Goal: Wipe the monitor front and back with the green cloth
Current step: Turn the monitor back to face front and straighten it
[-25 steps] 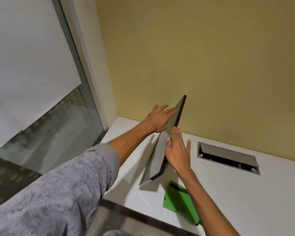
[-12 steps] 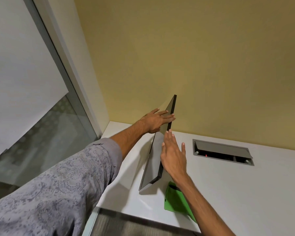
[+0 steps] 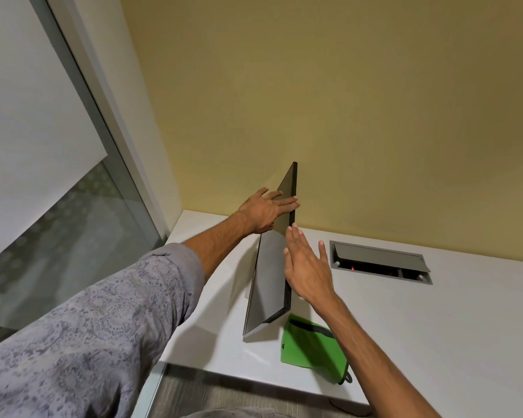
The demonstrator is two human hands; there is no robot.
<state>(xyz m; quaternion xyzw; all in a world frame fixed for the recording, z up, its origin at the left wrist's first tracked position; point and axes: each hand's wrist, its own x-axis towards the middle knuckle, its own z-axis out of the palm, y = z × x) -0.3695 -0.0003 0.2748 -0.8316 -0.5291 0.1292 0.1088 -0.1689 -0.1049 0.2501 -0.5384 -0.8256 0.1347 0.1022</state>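
Note:
A thin dark monitor (image 3: 269,279) stands on edge on the white desk (image 3: 435,327), turned so I see it nearly edge-on. My left hand (image 3: 266,211) lies flat against its left face near the top, fingers straight. My right hand (image 3: 307,263) lies with straight fingers along its right edge, thumb spread. The green cloth (image 3: 310,348) lies flat on the desk just right of the monitor's near corner, partly under my right forearm. Neither hand holds it.
A grey cable hatch (image 3: 381,262) with its lid tilted open is set in the desk to the right. The yellow wall (image 3: 344,101) stands close behind. A glass partition (image 3: 58,206) runs along the left. The desk's front edge is near the cloth.
The monitor has turned more edge-on and upright between my hands. Both hands stayed flat on it. My view shifted slightly; the cloth has not moved.

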